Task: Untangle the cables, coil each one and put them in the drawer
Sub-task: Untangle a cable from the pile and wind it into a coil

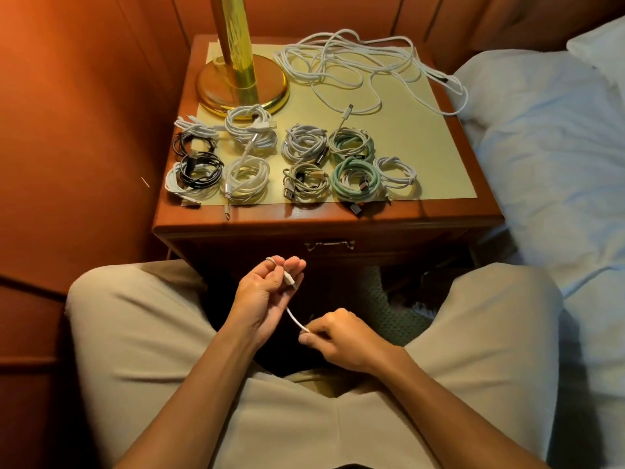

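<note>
Cables cover most of the nightstand (487, 211): a good number already sit as neat coils (291, 164) in rows along the front of its top, white, black, grey and green ones, while a loose white tangle (355, 62) still sprawls across the back, beside the brass lamp base (241, 86).

One short white cable (295, 320) is in hand, held low over the lap in front of the nightstand. The left hand (262, 292), palm up with fingers curled, has the cable looped over a fingertip and a connector end lying against its fingers. The right hand (338, 336) pinches the other end between thumb and forefinger, the rest of its fingers folded in. The cable runs in a slack curve between the two hands (this looks like the start of winding it, though that is a judgement).

As for progress, the coiling seems well past halfway, going by the coils against what remains in the tangle; how many cables the tangle holds cannot be told. The drawer (329, 247) below the top is closed, its handle untouched, so none of the coils are put away yet. That whole last step is still to come.
</note>
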Demonstrator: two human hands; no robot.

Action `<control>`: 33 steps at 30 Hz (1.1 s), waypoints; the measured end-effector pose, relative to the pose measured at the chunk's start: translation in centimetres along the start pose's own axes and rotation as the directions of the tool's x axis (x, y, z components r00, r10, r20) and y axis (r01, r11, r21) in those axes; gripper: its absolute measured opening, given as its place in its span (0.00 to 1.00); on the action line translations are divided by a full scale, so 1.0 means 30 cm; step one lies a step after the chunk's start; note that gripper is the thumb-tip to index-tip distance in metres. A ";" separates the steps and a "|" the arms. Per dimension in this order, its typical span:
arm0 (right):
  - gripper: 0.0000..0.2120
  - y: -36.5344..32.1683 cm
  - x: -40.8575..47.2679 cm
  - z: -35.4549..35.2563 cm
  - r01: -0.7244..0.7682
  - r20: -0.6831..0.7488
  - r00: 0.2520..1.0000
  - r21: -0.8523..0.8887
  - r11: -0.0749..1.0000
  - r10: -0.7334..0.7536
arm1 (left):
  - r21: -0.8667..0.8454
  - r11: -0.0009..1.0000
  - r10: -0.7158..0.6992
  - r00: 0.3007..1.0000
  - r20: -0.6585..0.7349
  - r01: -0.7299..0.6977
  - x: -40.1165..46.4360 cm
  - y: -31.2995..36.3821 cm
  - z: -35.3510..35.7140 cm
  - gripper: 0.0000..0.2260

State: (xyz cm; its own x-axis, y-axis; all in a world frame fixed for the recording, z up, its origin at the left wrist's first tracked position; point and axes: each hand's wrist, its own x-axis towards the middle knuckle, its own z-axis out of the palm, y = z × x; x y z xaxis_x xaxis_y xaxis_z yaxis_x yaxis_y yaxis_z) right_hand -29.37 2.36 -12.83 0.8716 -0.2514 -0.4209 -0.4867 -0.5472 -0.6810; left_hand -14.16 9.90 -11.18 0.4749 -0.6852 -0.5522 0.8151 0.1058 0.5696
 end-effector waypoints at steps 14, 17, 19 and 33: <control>0.08 -0.004 -0.031 -0.148 0.205 -0.467 0.837 0.751 0.627 0.285 | 0.714 0.701 -0.334 0.885 0.325 0.002 -0.021 -0.075 -0.013 0.10; 0.09 0.020 -0.019 -0.142 0.196 -0.482 0.817 0.750 0.632 0.318 | 0.671 0.740 -0.355 0.870 0.341 0.039 -0.022 -0.073 -0.007 0.14; 0.10 0.028 -0.013 -0.139 0.192 -0.498 0.804 0.736 0.649 0.326 | 0.645 0.762 -0.366 0.861 0.353 0.060 -0.023 -0.074 -0.006 0.15; 0.03 -0.006 0.019 -0.022 -0.067 0.046 0.998 0.393 0.917 0.053 | -0.066 0.976 -0.186 0.950 0.252 0.208 -0.005 -0.016 -0.034 0.18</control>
State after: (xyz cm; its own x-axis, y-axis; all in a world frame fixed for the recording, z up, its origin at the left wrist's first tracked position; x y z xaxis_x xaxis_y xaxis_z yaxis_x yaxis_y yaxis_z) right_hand -28.74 1.77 -12.55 0.8409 -0.2427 -0.4837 -0.5279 -0.1711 -0.8319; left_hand -14.28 10.67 -12.00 0.2159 -0.8521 -0.4769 0.9162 0.0080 0.4005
